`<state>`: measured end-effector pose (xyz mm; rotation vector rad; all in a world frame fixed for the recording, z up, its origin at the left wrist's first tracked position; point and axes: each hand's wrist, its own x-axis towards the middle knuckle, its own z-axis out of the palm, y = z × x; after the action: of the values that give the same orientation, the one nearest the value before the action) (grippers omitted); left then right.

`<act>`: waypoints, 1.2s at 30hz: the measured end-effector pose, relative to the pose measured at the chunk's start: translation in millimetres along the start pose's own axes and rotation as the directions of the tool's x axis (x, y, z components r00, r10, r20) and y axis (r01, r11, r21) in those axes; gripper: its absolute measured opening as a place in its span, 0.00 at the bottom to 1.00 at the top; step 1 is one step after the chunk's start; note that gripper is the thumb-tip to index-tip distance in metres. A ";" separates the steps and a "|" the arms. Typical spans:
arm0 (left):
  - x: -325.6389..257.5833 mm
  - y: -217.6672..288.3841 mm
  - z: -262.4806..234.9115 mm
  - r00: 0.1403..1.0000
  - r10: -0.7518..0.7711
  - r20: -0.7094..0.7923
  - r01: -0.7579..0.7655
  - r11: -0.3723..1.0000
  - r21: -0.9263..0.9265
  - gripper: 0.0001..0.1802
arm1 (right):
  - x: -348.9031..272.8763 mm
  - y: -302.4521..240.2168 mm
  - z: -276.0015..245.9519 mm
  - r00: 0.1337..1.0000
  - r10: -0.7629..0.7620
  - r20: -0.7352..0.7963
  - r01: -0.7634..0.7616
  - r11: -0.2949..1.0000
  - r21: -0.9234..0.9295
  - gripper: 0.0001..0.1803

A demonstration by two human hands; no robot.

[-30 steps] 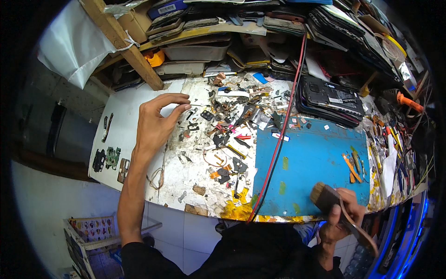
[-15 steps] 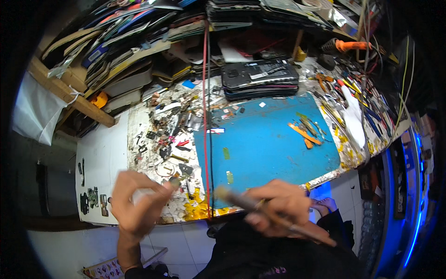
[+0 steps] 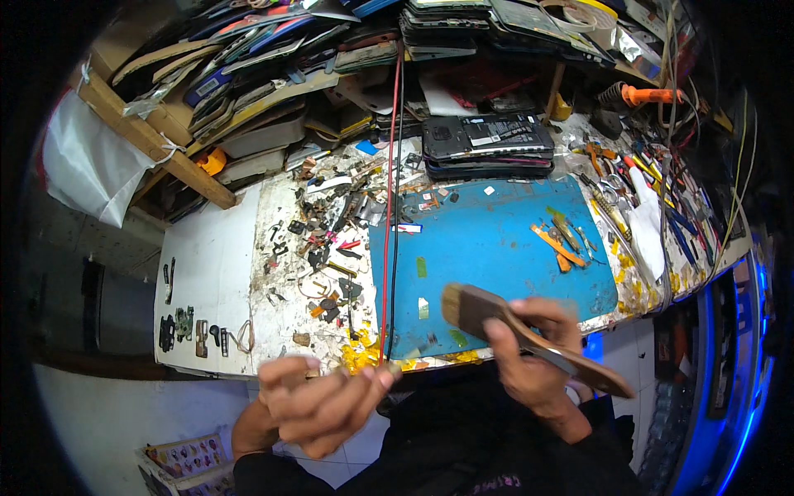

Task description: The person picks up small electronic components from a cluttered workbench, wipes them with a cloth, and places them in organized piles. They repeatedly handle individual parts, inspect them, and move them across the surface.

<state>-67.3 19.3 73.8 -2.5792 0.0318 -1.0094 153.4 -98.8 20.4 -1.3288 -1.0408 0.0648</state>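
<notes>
My right hand (image 3: 542,360) grips a flat brush (image 3: 480,312) with a brown wooden handle. Its short tan bristles point up and left, over the front of the blue work mat (image 3: 496,223). At the front edge of the bench, my left hand (image 3: 327,401) is closed, its fingers curled and slightly blurred. A small brownish bit shows at its fingertips, too indistinct to name. The hands are apart from each other. Orange and dark flat strips (image 3: 556,245) lie at the mat's right side.
Loose small parts (image 3: 318,236) litter the bench left of the mat. Behind it sits a stack of phone-like devices (image 3: 488,140). Hand tools (image 3: 662,190) crowd the right side. A red cable (image 3: 390,165) and a black one hang across the middle. Overfilled shelves (image 3: 273,58) stand at the back.
My left hand has moved down and to the right, off the bench parts. My right hand has shifted right and up with the brush. The whole view has moved slightly.
</notes>
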 end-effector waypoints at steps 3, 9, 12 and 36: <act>-1.4 10.2 13.0 0.963 -0.268 0.007 0.259 0.926 -0.275 0.16 | -3.0 7.5 -9.2 0.944 -0.230 0.236 0.130 0.917 0.376 0.21; -2.1 54.2 53.8 0.697 -0.705 -0.132 0.513 0.619 -0.595 0.20 | -0.9 11.3 -12.8 0.969 -0.182 0.168 0.125 0.945 0.301 0.22; 0.7 73.5 56.6 0.632 -0.765 -0.121 0.459 0.495 -0.738 0.20 | 7.2 10.9 -14.6 0.904 -0.130 0.407 0.006 0.956 0.292 0.14; 18.3 69.9 73.7 0.655 -0.752 -0.079 0.400 0.434 -0.807 0.18 | 20.0 -31.2 -39.4 0.716 0.049 0.696 0.063 0.989 -0.134 0.16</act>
<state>2.8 -24.3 11.7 -3.0533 -0.5300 -2.2684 174.6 -126.6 61.8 -1.4689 -1.7231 0.5357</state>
